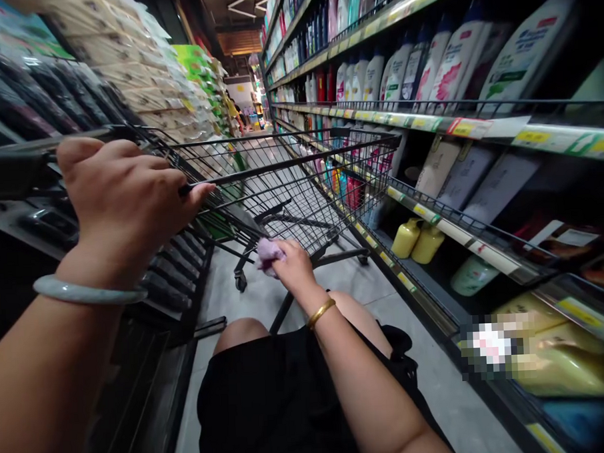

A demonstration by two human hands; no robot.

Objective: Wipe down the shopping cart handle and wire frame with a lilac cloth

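A black wire shopping cart point(301, 210) stands in front of my knees, seen from low down. My left hand point(125, 191), with a pale bangle at the wrist, is wrapped round the cart's upper rail beside the handle point(17, 173). Lower down, my right hand point(294, 268), wearing a gold bangle, holds a crumpled light purple cloth point(268, 256). The cloth is at the near lower part of the cart; whether it presses on the wire I cannot tell. My right fingertips are partly hidden by the cloth.
Shelves with white shampoo bottles point(462, 56) and price strips point(417, 122) rise along the right. Yellow pump bottles point(406, 238) stand on a lower shelf. Stacked packs point(124, 54) line the left side. A cart wheel point(240, 281) rests on the grey tiled floor point(225, 303).
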